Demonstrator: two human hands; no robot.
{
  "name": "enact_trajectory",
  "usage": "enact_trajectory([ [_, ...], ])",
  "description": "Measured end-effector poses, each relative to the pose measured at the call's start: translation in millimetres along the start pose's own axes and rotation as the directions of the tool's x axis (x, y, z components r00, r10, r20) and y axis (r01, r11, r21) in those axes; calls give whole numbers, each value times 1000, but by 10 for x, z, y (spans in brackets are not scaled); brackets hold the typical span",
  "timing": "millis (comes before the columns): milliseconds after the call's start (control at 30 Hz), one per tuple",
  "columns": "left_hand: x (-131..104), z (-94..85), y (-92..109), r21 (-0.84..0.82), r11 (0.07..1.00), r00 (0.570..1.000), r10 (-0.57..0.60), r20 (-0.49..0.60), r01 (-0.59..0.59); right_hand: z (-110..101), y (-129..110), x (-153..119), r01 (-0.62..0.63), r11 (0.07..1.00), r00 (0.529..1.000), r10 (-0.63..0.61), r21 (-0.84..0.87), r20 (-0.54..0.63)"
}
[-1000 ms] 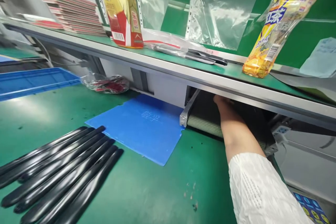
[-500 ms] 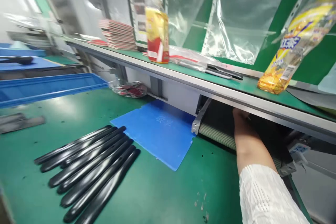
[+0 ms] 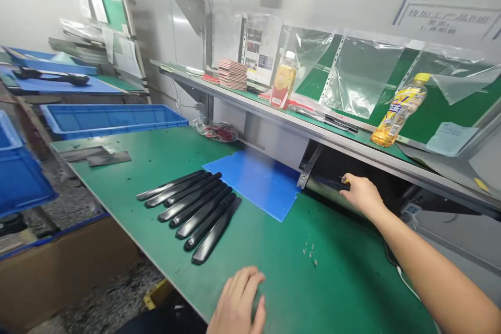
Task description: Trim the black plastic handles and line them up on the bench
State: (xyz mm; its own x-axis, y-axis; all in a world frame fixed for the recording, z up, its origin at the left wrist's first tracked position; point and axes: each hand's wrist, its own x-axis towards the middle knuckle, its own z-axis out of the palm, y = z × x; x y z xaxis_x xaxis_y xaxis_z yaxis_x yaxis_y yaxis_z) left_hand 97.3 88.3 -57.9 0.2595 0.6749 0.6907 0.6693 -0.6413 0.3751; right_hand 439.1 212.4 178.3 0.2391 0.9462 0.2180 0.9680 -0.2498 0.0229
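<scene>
My right hand is closed on a small tool with a yellow part, in front of the dark drawer under the shelf. The rest of that tool is too small to make out. Over the near edge of the green table, my left hand has its fingers apart and holds nothing. Several glossy black curved pieces lie side by side, left of and beyond my left hand. A blue sheet lies flat behind them.
Above the table runs a shelf with a red-labelled bottle, a yellow-capped bottle, pens and a pink stack. Blue bins stand at left. Grey flat pieces lie on the table's left corner.
My right hand has come out of the drawer space with the small yellow tool. My left hand has come into view at the bottom. The view has pulled back and shows more of the room.
</scene>
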Motion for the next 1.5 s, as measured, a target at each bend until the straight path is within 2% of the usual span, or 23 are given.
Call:
enact_trajectory([
  [100,265,-277,242,19,988,986,157,-62,-156,-271,-279,-748,126,986,988,-135,111,71],
  [200,552,-581,399,91,931,927,362,-94,-354,-473,-584,-1421,223,910,938,-297,349,176],
  [300,681,-824,346,-7,873,872,488,39,-488,-631,-786,-1914,177,773,891,-389,609,234],
  [333,669,-889,307,-137,882,881,464,87,-451,-671,-826,-2038,166,743,910,-369,648,189],
  [400,575,-1004,255,-495,854,948,274,162,-163,-698,-901,-2252,200,707,972,-231,678,-46],
  [433,501,-1057,252,-679,732,965,135,225,56,-671,-953,-2351,241,697,969,-137,675,-204],
  [500,329,-1154,297,-887,245,918,-50,393,392,-521,-1120,-2552,356,668,897,-49,653,-439],
  [533,238,-1200,337,-885,-8,883,-55,466,466,-403,-1239,-2653,426,632,870,-88,647,-486],
  [567,149,-1247,381,-845,-199,859,-28,511,496,-265,-1374,-2750,500,571,853,-196,651,-484],
  [600,64,-1294,426,-802,-315,846,4,533,507,-121,-1518,-2841,560,507,827,-290,655,-482],
  [633,-16,-1344,467,-775,-370,839,25,544,513,17,-1659,-2919,598,461,801,-321,655,-505],
  [700,-155,-1448,534,-765,-380,831,15,557,519,232,-1901,-3027,625,395,780,-321,673,-536],
  [767,-263,-1544,579,-773,-367,824,-29,566,518,333,-2051,-3074,589,329,808,-246,738,-535],
  [833,-340,-1608,603,-766,-362,809,-54,586,531,334,-2112,-3089,520,262,854,-137,813,-502],
  [900,-390,-1632,598,-756,-389,800,-75,595,526,295,-2123,-3118,486,227,870,-28,844,-493],
  [967,-410,-1629,546,-756,-458,806,-131,578,467,285,-2126,-3182,561,260,819,-35,786,-573],
  [1033,-403,-1625,438,-753,-539,802,-216,557,378,355,-2142,-3257,687,321,718,-164,652,-676],
  [1100,-379,-1637,286,-751,-585,777,-303,552,306,514,-2175,-3305,763,373,639,-321,527,-699],
  [1200,-333,-1671,67,-782,-583,715,-449,536,220,823,-2254,-3310,744,424,665,-401,516,-630],
  [1267,-300,-1673,-16,-810,-559,666,-538,517,178,984,-2313,-3311,748,356,663,-439,560,-606],
  [1367,-257,-1608,-34,-846,-514,596,-637,489,146,1092,-2383,-3347,821,195,544,-552,536,-632],
  [1433,-240,-1537,-12,-863,-485,568,-674,471,140,1106,-2404,-3372,864,165,474,-587,476,-656],
  [1500,-231,-1468,9,-868,-471,563,-680,470,155,1104,-2398,-3381,881,161,446,-596,444,-668],
])
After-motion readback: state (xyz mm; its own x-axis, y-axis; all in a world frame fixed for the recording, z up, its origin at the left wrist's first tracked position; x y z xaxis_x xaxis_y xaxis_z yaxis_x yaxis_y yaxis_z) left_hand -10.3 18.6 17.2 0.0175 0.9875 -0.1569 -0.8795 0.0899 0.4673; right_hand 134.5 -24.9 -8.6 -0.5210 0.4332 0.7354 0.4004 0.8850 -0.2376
